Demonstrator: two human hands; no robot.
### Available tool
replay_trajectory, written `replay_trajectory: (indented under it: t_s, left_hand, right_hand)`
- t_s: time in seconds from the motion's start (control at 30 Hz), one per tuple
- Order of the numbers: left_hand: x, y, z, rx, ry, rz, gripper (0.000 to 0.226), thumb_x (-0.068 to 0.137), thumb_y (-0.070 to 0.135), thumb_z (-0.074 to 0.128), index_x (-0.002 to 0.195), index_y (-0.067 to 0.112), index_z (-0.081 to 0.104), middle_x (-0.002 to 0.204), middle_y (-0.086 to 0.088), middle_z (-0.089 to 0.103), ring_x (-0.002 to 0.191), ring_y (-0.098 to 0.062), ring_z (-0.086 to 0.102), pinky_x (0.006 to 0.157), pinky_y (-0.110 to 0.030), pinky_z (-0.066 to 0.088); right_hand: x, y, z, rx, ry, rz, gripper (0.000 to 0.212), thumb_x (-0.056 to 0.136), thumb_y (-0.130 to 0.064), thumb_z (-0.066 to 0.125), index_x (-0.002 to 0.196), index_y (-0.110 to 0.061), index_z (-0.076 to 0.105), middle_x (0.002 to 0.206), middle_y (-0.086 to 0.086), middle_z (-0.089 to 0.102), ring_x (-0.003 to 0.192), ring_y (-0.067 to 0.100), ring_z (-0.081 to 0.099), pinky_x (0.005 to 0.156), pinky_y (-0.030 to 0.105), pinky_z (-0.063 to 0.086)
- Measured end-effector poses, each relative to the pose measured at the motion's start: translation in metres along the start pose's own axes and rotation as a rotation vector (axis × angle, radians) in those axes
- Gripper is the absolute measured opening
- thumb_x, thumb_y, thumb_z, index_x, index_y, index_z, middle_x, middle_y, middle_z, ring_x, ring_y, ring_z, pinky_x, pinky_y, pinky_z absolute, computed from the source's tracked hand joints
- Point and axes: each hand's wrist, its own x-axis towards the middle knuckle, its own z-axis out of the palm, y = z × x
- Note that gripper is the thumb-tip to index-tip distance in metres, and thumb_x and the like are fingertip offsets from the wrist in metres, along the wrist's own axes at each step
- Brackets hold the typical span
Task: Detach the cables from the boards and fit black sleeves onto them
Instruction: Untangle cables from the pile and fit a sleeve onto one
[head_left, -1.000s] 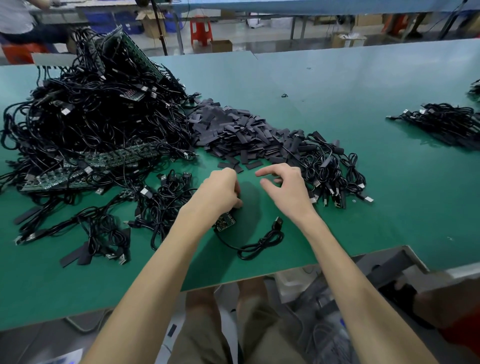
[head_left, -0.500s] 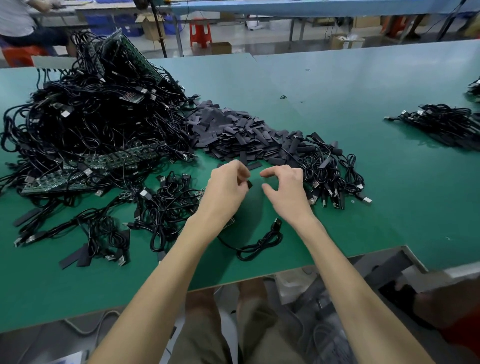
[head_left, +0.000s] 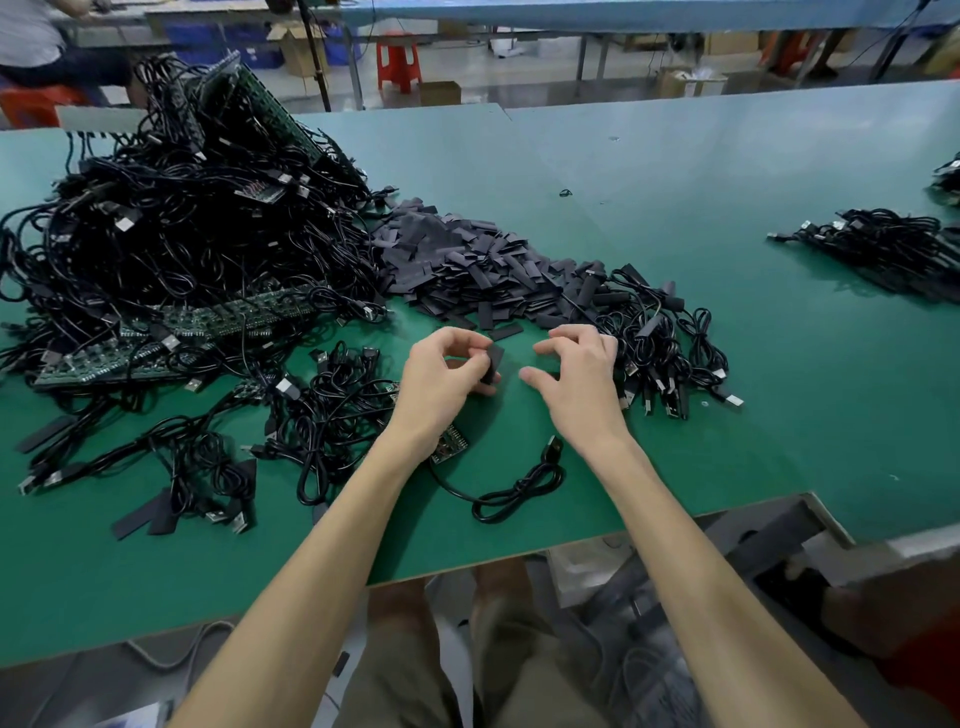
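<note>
A worker at a green table (head_left: 675, 208) pinches one black sleeve (head_left: 493, 361) in the left hand (head_left: 447, 376), with the thumb and curled fingers clamped on it just above the tabletop. The right hand (head_left: 576, 376) hovers just beside it, its fingers loosely curled, its thumb and forefinger apart, gripping nothing. Under the left wrist lies a small board (head_left: 449, 446), partly hidden. A black cable (head_left: 519, 488) runs from the board in a loose coil near the table's front edge, and its plug (head_left: 554, 448) lies free by the right wrist. Beyond the hands sits the sleeve pile (head_left: 467, 270) — flat black pieces heaped mid-table. To its left rises a heap (head_left: 182, 234) of tangled black leads with long green strips (head_left: 234, 317) of circuit board among them; which leads are plugged in cannot be told. Smaller tangles (head_left: 337, 410) lie between that heap and the left hand. A bundle (head_left: 660, 343) of leads lies just right of the right hand, against the sleeve pile's near end. A far bundle (head_left: 883, 244) lies well apart on the right side of the table. Behind the table stand a red stool (head_left: 397, 60) and cardboard boxes (head_left: 298, 49) — and a seated person (head_left: 31, 41) at the top left corner.
</note>
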Motion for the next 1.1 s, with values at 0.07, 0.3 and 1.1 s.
replay_trajectory:
  t_s: [0.07,0.3,1.1]
  left_hand:
    - [0.001,-0.003,0.000,0.066,-0.027,-0.001,0.009,0.095,0.000,0.065,0.101,0.007,0.068,0.091,-0.010,0.067,0.076,-0.023,0.074,0.080,-0.046,0.063]
    - [-0.001,-0.006,-0.004,0.136,-0.103,0.027,0.023,0.086,0.002,0.079,0.107,0.010,0.072,0.096,-0.001,0.069,0.079,-0.016,0.069,0.080,-0.037,0.060]
    - [-0.005,-0.001,-0.002,0.245,-0.036,0.105,0.026,0.100,0.005,0.061,0.120,0.016,0.074,0.086,-0.002,0.069,0.067,-0.015,0.070,0.079,-0.035,0.060]
  right_hand:
    - [0.000,0.002,0.000,0.001,-0.007,0.004,0.028,0.094,-0.021,0.075,0.118,-0.005,0.072,0.130,0.006,0.053,0.129,0.019,0.032,0.103,0.017,0.022]
    - [-0.001,-0.001,0.001,0.027,-0.017,0.000,0.016,0.092,-0.019,0.076,0.105,-0.011,0.072,0.120,0.005,0.056,0.124,0.022,0.036,0.097,0.021,0.028]
    - [-0.010,-0.010,0.002,-0.200,0.110,-0.066,0.017,0.103,-0.019,0.057,0.112,-0.013,0.070,0.110,0.005,0.065,0.099,0.025,0.062,0.083,0.036,0.048]
